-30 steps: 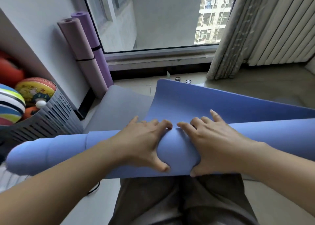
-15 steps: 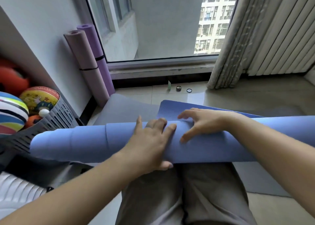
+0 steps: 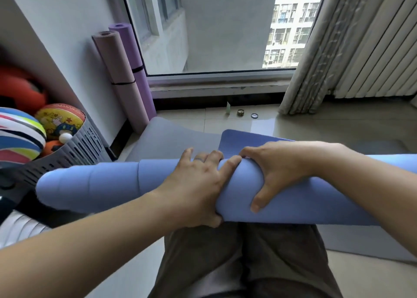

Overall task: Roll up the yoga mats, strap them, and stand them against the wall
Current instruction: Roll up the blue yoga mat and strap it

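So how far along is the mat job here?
Done: the mauve roll and the purple roll stand strapped against the wall. In hand: the left hand and right hand grip the blue mat, rolled except a short flap. Left: finish, strap and stand it; the grey mat beneath lies unrolled.

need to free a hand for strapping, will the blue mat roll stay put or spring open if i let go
It probably unrolls: the blue mat roll looks like springy foam, denting under the right hand, and a loose flap lies unwound. The stepped left end suggests the layers slide, so it may telescope when lifted. Being round, it is apt to roll.
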